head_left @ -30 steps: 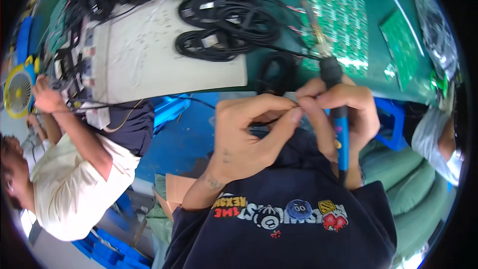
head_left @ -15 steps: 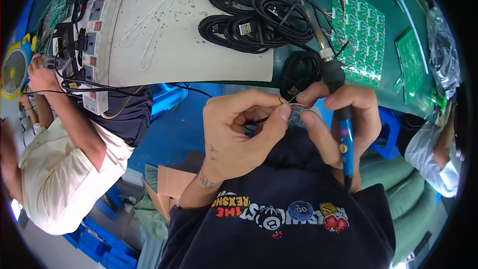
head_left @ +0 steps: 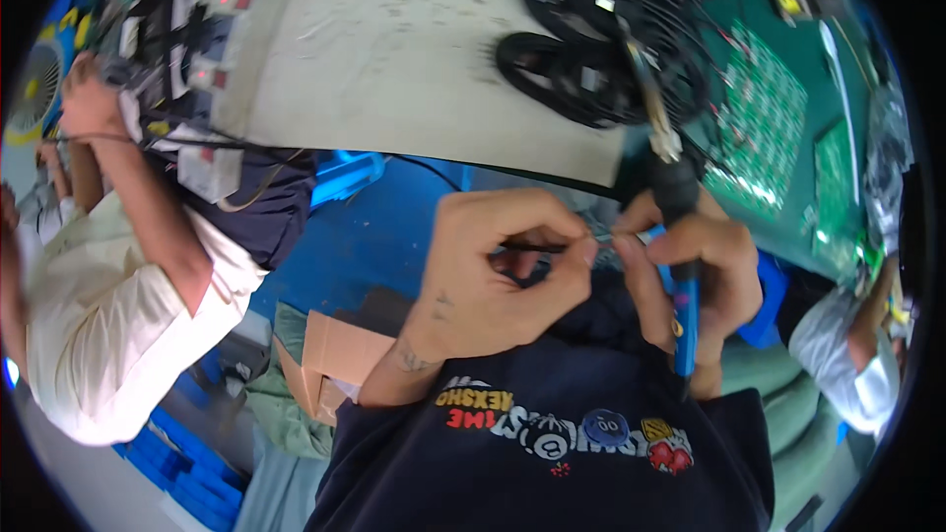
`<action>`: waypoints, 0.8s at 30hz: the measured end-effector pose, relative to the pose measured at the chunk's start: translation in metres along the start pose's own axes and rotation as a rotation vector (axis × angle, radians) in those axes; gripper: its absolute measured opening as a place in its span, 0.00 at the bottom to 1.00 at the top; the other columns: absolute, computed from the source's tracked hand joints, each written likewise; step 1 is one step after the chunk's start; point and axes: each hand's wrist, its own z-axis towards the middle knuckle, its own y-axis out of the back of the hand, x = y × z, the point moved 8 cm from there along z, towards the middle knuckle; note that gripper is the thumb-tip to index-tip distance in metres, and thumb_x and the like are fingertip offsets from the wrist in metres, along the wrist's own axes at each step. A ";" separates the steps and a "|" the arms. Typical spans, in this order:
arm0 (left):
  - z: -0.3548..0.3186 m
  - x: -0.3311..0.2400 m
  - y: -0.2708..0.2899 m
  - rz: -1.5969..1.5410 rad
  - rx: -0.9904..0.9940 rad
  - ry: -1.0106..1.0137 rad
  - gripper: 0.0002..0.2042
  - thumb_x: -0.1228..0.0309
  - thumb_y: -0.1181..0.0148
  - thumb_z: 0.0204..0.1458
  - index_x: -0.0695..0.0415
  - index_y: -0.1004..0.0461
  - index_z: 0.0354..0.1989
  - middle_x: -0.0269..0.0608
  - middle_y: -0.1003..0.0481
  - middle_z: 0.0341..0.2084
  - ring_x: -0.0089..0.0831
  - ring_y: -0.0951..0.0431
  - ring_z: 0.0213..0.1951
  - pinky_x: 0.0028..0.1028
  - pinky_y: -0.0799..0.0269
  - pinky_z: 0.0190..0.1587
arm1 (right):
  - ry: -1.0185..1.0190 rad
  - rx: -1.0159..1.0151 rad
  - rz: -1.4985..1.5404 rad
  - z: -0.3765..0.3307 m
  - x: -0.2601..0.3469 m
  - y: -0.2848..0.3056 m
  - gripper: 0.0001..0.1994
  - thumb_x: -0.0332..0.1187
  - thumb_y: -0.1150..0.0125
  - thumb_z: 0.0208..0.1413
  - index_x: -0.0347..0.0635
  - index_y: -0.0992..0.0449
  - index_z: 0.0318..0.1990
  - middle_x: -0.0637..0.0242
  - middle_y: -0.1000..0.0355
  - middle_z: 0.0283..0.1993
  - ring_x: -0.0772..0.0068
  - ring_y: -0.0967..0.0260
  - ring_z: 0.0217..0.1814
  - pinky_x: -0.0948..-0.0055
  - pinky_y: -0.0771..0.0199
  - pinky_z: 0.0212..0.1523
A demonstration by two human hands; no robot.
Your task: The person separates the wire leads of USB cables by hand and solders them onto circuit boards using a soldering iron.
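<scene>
My left hand [head_left: 498, 281] pinches a thin black cable [head_left: 537, 247] between thumb and forefinger, its end pointing toward my right hand. My right hand [head_left: 724, 271] is wrapped round a soldering iron [head_left: 685, 325] with a blue handle and dark collar. The iron stands roughly upright, its metal shaft pointing toward the table. At the same time, the right thumb and forefinger press together by the cable's end, almost meeting the left fingertips. Fine wires there are mostly hidden and blurred.
Coiled black cables [head_left: 567, 79] with metal plugs lie on the pale mat [head_left: 394, 69]. Green circuit boards [head_left: 759, 123] are on the right of the green table. A power strip [head_left: 212, 89] runs along the left. A person [head_left: 138, 305] works at left, another [head_left: 847, 345] at right.
My right thumb and forefinger have closed on the wire ends, which showed between the hands before. The view has shifted, so the table things sit further right in the picture.
</scene>
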 end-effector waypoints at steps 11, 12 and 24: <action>-0.014 0.022 0.083 0.002 -0.323 0.110 0.05 0.83 0.36 0.44 0.61 0.25 0.22 0.24 0.33 0.13 0.15 0.46 0.16 0.17 0.52 0.21 | 0.234 0.148 -0.230 0.051 0.029 -0.038 0.15 0.24 0.26 0.43 0.45 0.12 0.42 0.62 0.26 0.36 0.69 0.32 0.29 0.75 0.32 0.30; -0.016 0.025 0.085 0.004 -0.326 0.119 0.05 0.83 0.36 0.44 0.61 0.25 0.22 0.24 0.34 0.13 0.15 0.46 0.16 0.17 0.52 0.21 | 0.239 0.202 -0.248 0.053 0.030 -0.044 0.16 0.24 0.26 0.43 0.45 0.12 0.43 0.62 0.26 0.37 0.69 0.32 0.29 0.75 0.32 0.29; -0.025 0.043 0.096 -0.044 -0.322 0.139 0.04 0.83 0.36 0.44 0.61 0.24 0.22 0.24 0.35 0.12 0.15 0.47 0.16 0.17 0.52 0.21 | 0.206 0.261 -0.262 0.047 0.010 -0.078 0.18 0.26 0.29 0.49 0.29 0.18 0.48 0.55 0.23 0.38 0.67 0.30 0.27 0.74 0.26 0.28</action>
